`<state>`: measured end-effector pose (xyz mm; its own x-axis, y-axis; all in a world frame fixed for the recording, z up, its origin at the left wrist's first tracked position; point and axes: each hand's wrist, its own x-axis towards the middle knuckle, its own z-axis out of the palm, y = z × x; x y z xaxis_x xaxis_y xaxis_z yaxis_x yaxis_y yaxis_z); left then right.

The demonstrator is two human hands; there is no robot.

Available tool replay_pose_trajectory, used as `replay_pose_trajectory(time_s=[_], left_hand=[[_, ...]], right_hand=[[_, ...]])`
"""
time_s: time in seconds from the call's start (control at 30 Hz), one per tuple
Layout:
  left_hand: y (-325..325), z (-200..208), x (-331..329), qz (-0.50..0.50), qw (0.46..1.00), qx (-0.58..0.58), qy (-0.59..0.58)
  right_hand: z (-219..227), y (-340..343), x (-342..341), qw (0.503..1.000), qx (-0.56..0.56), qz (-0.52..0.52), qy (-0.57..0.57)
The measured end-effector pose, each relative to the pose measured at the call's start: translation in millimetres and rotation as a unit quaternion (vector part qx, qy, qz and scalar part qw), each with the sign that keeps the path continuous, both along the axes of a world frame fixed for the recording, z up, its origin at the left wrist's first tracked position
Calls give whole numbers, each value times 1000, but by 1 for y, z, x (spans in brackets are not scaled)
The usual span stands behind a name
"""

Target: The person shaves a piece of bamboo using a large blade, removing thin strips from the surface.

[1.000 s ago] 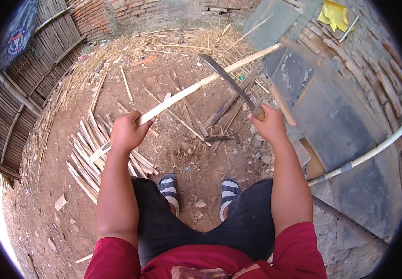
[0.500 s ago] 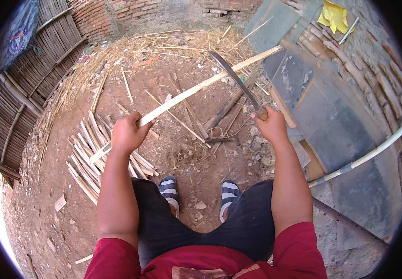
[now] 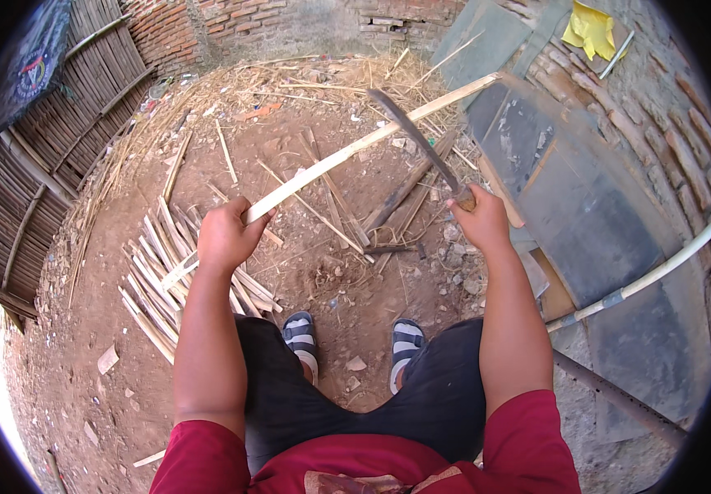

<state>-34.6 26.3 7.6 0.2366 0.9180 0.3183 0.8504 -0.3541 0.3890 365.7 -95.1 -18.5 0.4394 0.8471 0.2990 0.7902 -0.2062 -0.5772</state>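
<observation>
My left hand is closed round a long pale wooden strip. The strip slants up to the far right, and its short near end shows below my wrist. In my right hand is a machete, gripped by its wooden handle. Its dark blade, curved near the tip, points up and left and crosses the strip beyond the strip's middle. Whether the blade touches the strip, I cannot tell. Beside my left forearm, a pile of split pale strips lies on the ground.
A hammer-like tool and dark wood pieces lie on the dirt ahead of my sandalled feet. Dry straw borders the brick wall. Dark panels and a pale pole stand at the right, a bamboo fence at left.
The strip's far end has risen slightly. The machete has shifted a little, its blade face turning duller. Both hands keep their grip and have barely moved.
</observation>
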Motion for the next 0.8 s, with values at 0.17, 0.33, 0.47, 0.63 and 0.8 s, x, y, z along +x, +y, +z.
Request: replay_pose_trajectory(time_s=[0.17, 0.33, 0.47, 0.63, 0.8], left_hand=[[2, -2, 5, -16, 999, -21, -20], [-4, -1, 1, -14, 1000, -14, -11], [0, -2, -2, -19, 1000, 13, -4], [1, -4, -2, -27, 999, 27, -1], [2, -6, 3, -31, 999, 12, -5]], right_hand=[[-7, -1, -14, 998, 31, 16, -42], [7, 4, -47, 980, 38, 150, -121], [7, 2, -20, 999, 16, 43, 3], [-8, -2, 7, 997, 31, -54, 55], [3, -1, -20, 998, 2, 44, -51]])
